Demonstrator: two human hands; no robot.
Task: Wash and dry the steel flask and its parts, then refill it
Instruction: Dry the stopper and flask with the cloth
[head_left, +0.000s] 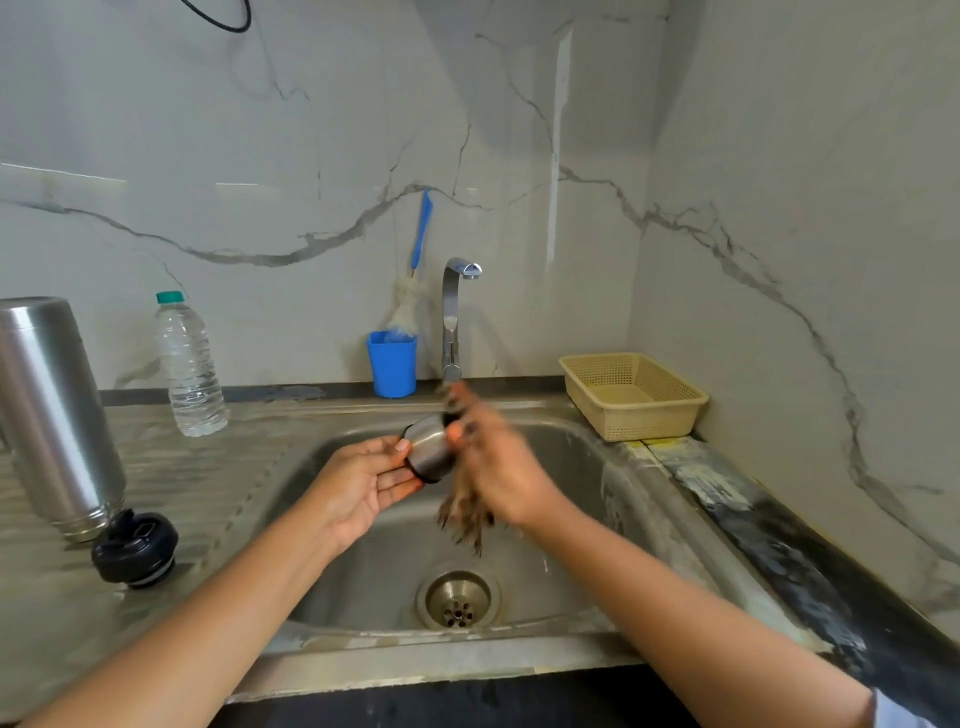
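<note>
**Steel cup held under the tap**

In the middle of the frame, two hands hold a small round steel cup (431, 447) over the shiny steel sink (363, 571). The cup lies on its side, just under the tall silver tap (451, 312).

The left hand (363, 483) pinches the steel cup between its thumb on top and its fingers below. The right hand (498, 467) is blurry. Its thumb lies on the side of the cup and its fingers are at the cup's open end, but I cannot tell if it grips. Water (467, 525) splashes down below the right hand, above the drain.

At the left of the frame, the big steel flask (52, 405) stands upside down on the ridged steel board (208, 493) beside the sink. A round black lid (135, 548) sits just beside its mouth. Behind them stands a clear plastic bottle with a green cap (189, 364).

At the back wall, left of the tap, a blue plastic cup (392, 364) holds a brush with a blue handle (422, 234). At the right, a tan plastic basket (634, 410) sits on the sink's corner.
</note>
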